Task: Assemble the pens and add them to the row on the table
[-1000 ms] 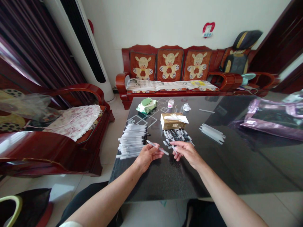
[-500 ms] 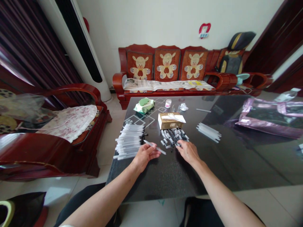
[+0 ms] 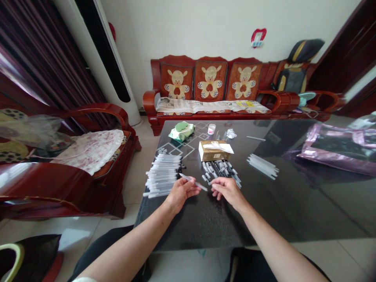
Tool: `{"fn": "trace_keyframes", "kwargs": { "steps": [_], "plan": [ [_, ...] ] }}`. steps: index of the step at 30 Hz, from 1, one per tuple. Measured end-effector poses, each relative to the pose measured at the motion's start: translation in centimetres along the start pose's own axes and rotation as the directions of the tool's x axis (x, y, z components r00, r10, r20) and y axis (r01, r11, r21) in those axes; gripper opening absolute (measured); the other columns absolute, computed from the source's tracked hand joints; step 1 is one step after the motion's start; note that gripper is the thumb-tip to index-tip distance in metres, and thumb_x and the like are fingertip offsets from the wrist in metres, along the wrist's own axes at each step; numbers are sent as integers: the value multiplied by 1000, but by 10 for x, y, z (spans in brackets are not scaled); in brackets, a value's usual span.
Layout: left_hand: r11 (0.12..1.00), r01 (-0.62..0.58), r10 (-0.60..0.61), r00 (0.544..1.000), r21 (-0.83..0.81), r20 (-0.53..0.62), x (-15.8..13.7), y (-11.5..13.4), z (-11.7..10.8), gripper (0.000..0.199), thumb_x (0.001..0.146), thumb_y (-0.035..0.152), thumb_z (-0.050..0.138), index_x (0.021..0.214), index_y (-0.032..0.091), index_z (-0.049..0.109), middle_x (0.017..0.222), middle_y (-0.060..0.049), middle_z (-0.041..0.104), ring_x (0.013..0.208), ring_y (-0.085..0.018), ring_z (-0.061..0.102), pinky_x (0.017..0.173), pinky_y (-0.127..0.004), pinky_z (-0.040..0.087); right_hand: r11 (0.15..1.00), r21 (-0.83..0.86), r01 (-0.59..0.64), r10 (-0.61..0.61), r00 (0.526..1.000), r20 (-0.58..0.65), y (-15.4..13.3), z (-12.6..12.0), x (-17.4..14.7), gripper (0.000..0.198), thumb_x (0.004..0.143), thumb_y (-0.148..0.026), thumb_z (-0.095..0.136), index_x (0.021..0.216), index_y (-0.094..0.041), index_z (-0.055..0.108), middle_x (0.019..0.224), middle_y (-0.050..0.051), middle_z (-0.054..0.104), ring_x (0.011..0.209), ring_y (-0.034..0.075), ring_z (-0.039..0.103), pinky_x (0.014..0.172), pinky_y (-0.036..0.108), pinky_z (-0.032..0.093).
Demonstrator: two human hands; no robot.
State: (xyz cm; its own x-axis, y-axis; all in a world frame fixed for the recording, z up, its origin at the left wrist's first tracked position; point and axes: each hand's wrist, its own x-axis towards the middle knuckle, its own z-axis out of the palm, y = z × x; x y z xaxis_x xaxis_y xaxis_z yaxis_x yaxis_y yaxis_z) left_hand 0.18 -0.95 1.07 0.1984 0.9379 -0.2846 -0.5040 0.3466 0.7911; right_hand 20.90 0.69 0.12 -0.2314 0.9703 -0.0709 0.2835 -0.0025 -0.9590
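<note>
My left hand point(image 3: 182, 194) pinches a slim, whitish pen point(image 3: 202, 187) between thumb and fingers, slanting down to the right. Close to that pen's lower right end, my right hand point(image 3: 230, 192) has its thumb and forefinger pressed together. Whatever they hold is too small to make out. A heap of short black-and-clear pen parts point(image 3: 220, 169) lies just beyond my right hand. Left of my left hand is a stack of whitish pens point(image 3: 163, 172), with dark ends facing right. Several translucent white tubes point(image 3: 262, 166) lie in a bundle farther right.
On the dark glossy table point(image 3: 211, 229) stand a tissue box point(image 3: 216, 155), a green wipes pack point(image 3: 182, 132) and a small cup point(image 3: 211, 129). Near them are crumpled tissue point(image 3: 231, 133) and a lone tube point(image 3: 255, 138). A purple-edged clear bag point(image 3: 311, 152) lies at right.
My right hand has drawn back from the heap of pen parts, moving left toward the pen's lower end. My left hand keeps its hold on the pen. The view has shifted slightly.
</note>
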Motion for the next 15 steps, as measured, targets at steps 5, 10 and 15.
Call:
{"fn": "trace_keyframes", "kwargs": {
  "steps": [5, 10, 15],
  "plan": [
    [1000, -12, 11, 999, -14, -37, 0, 0, 2, 17, 78, 19, 66, 89, 10, 57, 80, -12, 69, 69, -17, 68, 66, -27, 56, 881, 460, -112, 62, 991, 122, -19, 3, -13, 25, 70, -26, 68, 89, -13, 59, 75, 7, 69, 62, 20, 67, 59, 35, 55],
    [998, -38, 36, 998, -48, -53, 1, -2, 1, 18, 76, 18, 68, 89, 11, 57, 82, -11, 69, 71, -17, 68, 70, -28, 56, 859, 496, -126, 78, 990, 117, -22, 9, -15, 25, 69, -26, 69, 87, -12, 59, 72, 7, 69, 59, 19, 67, 55, 32, 55],
    [997, -54, 49, 997, -60, -67, 2, -1, 1, 19, 75, 17, 69, 89, 11, 58, 82, -10, 69, 72, -17, 68, 70, -27, 56, 858, 503, -106, 78, 994, 76, -19, 13, -13, 26, 66, -25, 71, 85, -11, 60, 71, 7, 69, 56, 18, 66, 53, 31, 55]
  ]
}}
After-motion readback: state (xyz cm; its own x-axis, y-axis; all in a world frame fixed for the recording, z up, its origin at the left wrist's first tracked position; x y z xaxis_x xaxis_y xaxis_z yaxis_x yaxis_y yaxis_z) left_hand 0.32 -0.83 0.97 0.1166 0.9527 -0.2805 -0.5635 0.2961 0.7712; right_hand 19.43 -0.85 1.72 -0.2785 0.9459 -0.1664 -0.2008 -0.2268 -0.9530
